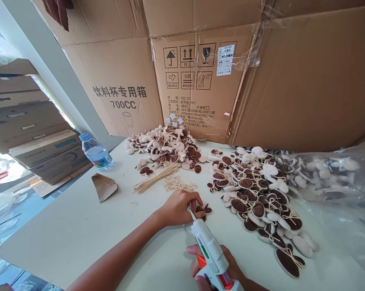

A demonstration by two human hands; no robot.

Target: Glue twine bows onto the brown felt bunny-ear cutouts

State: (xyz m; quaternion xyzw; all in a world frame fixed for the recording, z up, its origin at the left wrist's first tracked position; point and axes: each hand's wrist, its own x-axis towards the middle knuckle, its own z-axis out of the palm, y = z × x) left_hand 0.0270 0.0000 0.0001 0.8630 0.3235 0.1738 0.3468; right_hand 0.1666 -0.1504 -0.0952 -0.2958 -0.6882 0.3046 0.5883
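In my right hand (235, 263) is a white hot glue gun (211, 246) with an orange trigger, its nozzle pointing up and left. The nozzle tip is at the fingers of my left hand (179, 208). My left hand is closed on a small brown bunny-head-shaped plush piece (207, 209) at the table top, partly hidden by the fingers. Just beyond lie short pale cord bits (179, 184) and a bundle of long thin pale strands (155, 178). A large heap of brown and white plush pieces, many with cord bows (255, 194), spreads to the right.
Another heap of plush pieces (167, 147) lies at the back, against cardboard sheets (115, 64). A water bottle (96, 152) and a torn cardboard scrap (104, 187) are on the left of the white table (64, 226). A clear plastic bag (342, 190) is at right.
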